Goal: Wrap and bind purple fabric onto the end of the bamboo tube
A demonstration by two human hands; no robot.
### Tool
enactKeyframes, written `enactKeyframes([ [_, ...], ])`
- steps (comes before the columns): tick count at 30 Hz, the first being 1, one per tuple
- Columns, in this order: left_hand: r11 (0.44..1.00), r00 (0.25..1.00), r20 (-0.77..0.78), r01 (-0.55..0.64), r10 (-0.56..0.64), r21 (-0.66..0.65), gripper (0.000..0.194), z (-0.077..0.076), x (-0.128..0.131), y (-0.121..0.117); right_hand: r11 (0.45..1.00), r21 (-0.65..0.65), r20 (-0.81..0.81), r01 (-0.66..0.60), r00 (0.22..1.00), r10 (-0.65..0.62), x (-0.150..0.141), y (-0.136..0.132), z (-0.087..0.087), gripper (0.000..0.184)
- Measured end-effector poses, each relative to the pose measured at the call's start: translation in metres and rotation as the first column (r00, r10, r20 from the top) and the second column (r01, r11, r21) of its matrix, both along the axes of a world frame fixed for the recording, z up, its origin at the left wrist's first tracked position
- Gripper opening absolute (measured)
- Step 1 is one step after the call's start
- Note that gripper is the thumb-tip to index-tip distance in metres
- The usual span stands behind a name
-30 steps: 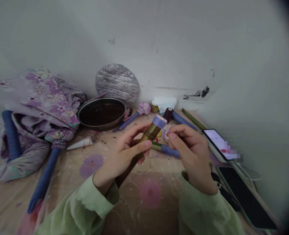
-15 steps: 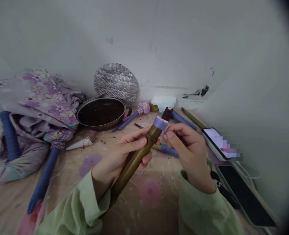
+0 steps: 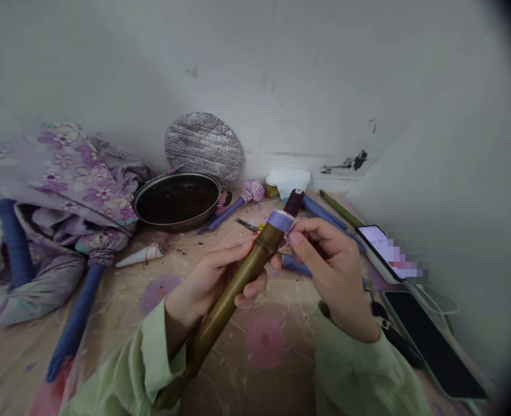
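Note:
My left hand [image 3: 221, 268] is wrapped round a bamboo tube [image 3: 225, 306], which slants up and away to the right. A band of purple wrapping [image 3: 280, 221] circles the tube's upper end. Close against that band, my right hand [image 3: 329, 266] has its thumb and forefinger pinched. A small pale bit shows at those fingertips, too hidden to name. Just behind the tube's end stands a dark thread spool [image 3: 294, 202]. Scissors [image 3: 249, 224] with yellow on the handle lie behind the tube, partly covered by it.
A pan [image 3: 177, 201] of dark contents sits at the back, before a silvery round mat [image 3: 203, 144] by the wall. Flowered cloth [image 3: 77, 179] and a blue-wrapped stick [image 3: 76, 323] lie left. Two phones, one lit [image 3: 379, 248] and one dark [image 3: 433, 341], are at right.
The bamboo tube has shifted and turned, showing more of its length below my left hand. My left fingers have straightened along it. My right hand stays pinched, now closer to the purple band.

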State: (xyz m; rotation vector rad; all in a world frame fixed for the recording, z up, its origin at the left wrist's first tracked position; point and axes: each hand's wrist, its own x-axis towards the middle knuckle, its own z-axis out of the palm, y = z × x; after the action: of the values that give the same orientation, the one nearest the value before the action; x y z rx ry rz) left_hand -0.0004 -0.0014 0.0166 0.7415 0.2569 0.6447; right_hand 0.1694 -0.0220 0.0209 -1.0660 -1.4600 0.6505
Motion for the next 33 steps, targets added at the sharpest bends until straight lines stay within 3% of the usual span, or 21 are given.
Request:
enactKeyframes([
  [5,0.995,0.997,0.027,0.068,-0.066,-0.068,0.027,-0.0023,-0.0009,0.0010,1.000,0.003,0.011,-0.004,1.000,0.004,-0.0015,0.0009,0.0010,0.011],
  [10,0.990,0.989,0.052,0.141,-0.140,-0.007,0.037,-0.0057,0.0006,0.0006,1.000,0.000,0.016,-0.008,1.000,0.008,-0.0028,0.0010,0.0003,0.012],
  [15,0.997,0.998,-0.025,0.067,-0.066,0.049,0.024,-0.0002,0.0018,-0.0053,1.000,0.002,0.013,-0.005,1.000,0.005,-0.0030,0.0004,0.0012,0.012],
  [22,0.974,0.956,-0.190,-0.217,0.224,0.057,0.027,-0.0016,0.0071,-0.0060,1.000,0.011,0.006,-0.018,1.000,0.018,-0.0029,-0.0005,0.0044,0.010],
  [33,0.971,0.960,-0.148,-0.226,0.236,0.078,0.031,-0.0011,0.0074,-0.0055,0.999,0.004,0.002,-0.048,0.999,0.048,-0.0029,-0.0020,0.0050,0.010],
])
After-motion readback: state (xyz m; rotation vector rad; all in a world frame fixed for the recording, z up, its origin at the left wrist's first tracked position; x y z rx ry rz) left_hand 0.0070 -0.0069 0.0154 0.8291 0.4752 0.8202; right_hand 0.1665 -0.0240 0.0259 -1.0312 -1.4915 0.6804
